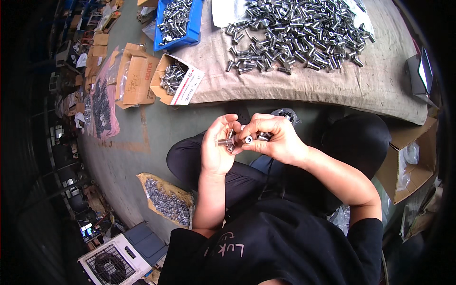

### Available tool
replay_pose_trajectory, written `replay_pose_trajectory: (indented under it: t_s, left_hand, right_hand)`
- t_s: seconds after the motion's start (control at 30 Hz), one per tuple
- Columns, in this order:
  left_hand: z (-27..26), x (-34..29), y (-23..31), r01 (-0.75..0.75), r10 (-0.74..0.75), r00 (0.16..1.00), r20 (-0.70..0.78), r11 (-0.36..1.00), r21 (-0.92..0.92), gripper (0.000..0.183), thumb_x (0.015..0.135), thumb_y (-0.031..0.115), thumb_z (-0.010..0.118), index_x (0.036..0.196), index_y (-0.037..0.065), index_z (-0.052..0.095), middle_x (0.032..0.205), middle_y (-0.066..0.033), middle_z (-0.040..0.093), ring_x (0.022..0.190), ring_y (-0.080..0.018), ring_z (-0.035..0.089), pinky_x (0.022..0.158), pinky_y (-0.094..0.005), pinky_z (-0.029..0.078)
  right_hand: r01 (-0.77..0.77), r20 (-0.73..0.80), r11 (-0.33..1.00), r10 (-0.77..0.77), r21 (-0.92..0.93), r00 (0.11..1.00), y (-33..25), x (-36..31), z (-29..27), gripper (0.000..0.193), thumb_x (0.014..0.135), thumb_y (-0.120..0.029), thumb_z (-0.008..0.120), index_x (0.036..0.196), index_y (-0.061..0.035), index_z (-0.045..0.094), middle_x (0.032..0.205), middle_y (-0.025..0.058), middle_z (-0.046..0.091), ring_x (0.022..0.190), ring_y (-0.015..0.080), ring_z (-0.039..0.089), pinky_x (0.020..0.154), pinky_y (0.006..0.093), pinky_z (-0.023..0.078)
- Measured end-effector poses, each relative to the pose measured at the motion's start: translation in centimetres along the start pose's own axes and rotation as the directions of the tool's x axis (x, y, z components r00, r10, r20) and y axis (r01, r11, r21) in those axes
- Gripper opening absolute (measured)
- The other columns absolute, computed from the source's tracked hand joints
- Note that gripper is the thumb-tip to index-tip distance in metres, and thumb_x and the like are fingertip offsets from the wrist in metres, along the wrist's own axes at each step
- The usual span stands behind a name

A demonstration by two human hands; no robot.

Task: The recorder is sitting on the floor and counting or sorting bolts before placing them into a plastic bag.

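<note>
A tan burlap sheet [304, 85] carries a heap of steel sleeves [297, 31]. Left of it sit a blue bin [190, 33] and an open brown carton [183, 88] with a white flap. Over the lap, left hand [216, 149] and right hand [273, 137] fingers grip small metal fittings [235, 140].

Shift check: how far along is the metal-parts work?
Done is hard to judge: the blue plastic bin and open cardboard box hold parts. In hand: left hand and right hand hold small silver metal cylinders. Left: a large loose pile of silver metal fittings on the burlap cloth.
</note>
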State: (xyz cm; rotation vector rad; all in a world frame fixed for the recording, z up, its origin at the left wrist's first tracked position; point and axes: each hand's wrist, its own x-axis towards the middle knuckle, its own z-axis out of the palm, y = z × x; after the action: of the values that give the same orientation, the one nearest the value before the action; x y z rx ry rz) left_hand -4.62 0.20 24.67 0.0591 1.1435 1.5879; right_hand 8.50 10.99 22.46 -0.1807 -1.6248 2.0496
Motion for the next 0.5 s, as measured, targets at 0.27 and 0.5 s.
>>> replay_pose_trajectory:
  t_s: [0.27,0.5]
  left_hand:
    - [-1.4,-1.9,-0.1,0.058,-0.055,0.997,0.053,0.997,-0.055,0.022,0.087,0.009,0.043,0.107,0.001,0.047,0.097,-0.0128,0.055,0.083,-0.0184,0.053,0.059,-0.0259,0.044]
    - [-0.2,-2.4,-1.1,-0.237,0.260,0.966,0.000,0.881,0.410,0.017,0.085,0.003,0.054,0.102,-0.001,0.053,0.079,-0.0060,0.057,0.060,-0.0051,0.048,0.044,-0.0168,0.036]
  right_hand:
    - [-0.064,-0.041,0.990,0.069,0.126,0.997,0.8,0.0,0.3,0.009,0.074,-0.003,0.067,0.078,-0.0030,0.059,0.075,-0.0002,0.052,0.065,0.0057,0.049,0.057,0.0214,0.041]
    - [-0.418,0.073,0.734,0.452,0.535,0.889,0.9,-0.2,-0.3,0.018,0.074,-0.009,0.068,0.071,-0.0082,0.050,0.060,-0.0044,0.048,0.051,0.0013,0.040,0.045,0.0179,0.031]
